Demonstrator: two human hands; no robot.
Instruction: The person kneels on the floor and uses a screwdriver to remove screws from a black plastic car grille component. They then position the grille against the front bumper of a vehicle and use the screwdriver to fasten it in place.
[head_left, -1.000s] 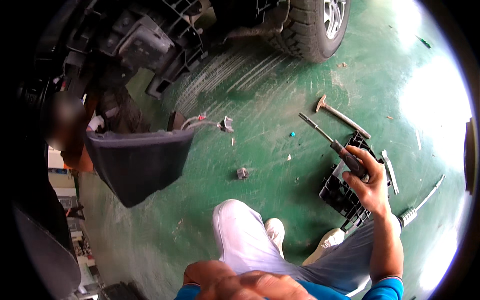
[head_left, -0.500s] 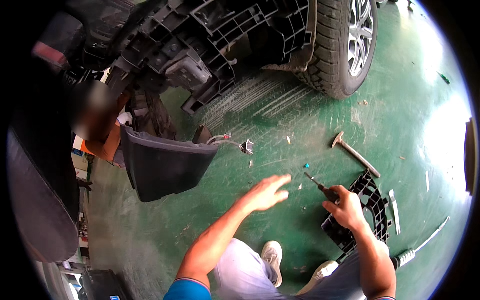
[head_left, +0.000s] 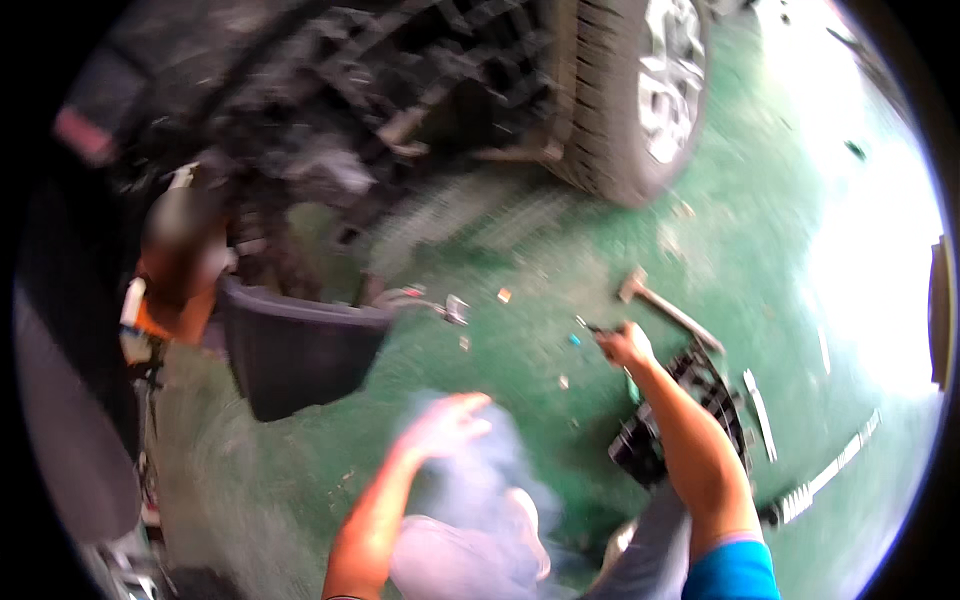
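A screwdriver (head_left: 592, 327) with a thin metal shaft sits in my right hand (head_left: 627, 346), whose fingers are closed around its dark handle. It is held above the floor, close to a hammer (head_left: 678, 312) lying on the right. Below my right forearm lies a black plastic lattice bracket (head_left: 638, 452), partly covered by the arm. My left hand (head_left: 446, 426) is free, fingers stretched out, in front of my blurred leg. Ahead and to the left stands a dark bumper piece (head_left: 305, 355), with a wire connector (head_left: 456, 309) dangling at its right end.
A car's wheel (head_left: 610, 110) and its exposed black front structure (head_left: 370, 90) fill the far side. Another person (head_left: 180, 265) crouches at the left behind the bumper piece. A pale strip (head_left: 760, 415) and a rod-like tool (head_left: 825, 475) lie on the green floor (head_left: 480, 370).
The view has shifted and blurred. My right hand has reached farther forward with the screwdriver. My left hand has moved left and lower, and my left leg has swung forward.
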